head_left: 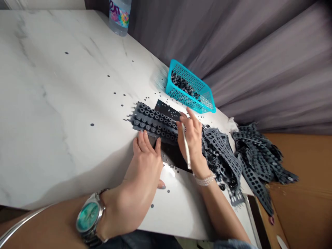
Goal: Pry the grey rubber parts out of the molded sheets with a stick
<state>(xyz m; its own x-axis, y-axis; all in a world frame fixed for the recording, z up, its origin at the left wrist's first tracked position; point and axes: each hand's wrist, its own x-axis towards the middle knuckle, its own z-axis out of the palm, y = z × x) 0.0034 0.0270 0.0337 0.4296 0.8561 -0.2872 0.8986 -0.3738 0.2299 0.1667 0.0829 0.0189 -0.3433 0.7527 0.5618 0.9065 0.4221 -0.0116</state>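
A dark grey rubber sheet studded with small round parts (153,121) lies on a black mat (173,152) on the white marble table (57,114). My left hand (145,162) rests flat beside the sheet's near edge, fingers stretched out and together, touching the sheet. My right hand (193,138) sits at the sheet's right end, closed around a thin white stick (186,147) that points toward the sheet.
A turquoise mesh basket (190,88) with small black parts stands behind the sheet. A heap of punched-out grey rubber strips (246,155) hangs over the table's right edge. Tiny black discs are scattered over the table. A plastic bottle (119,15) stands at the far edge.
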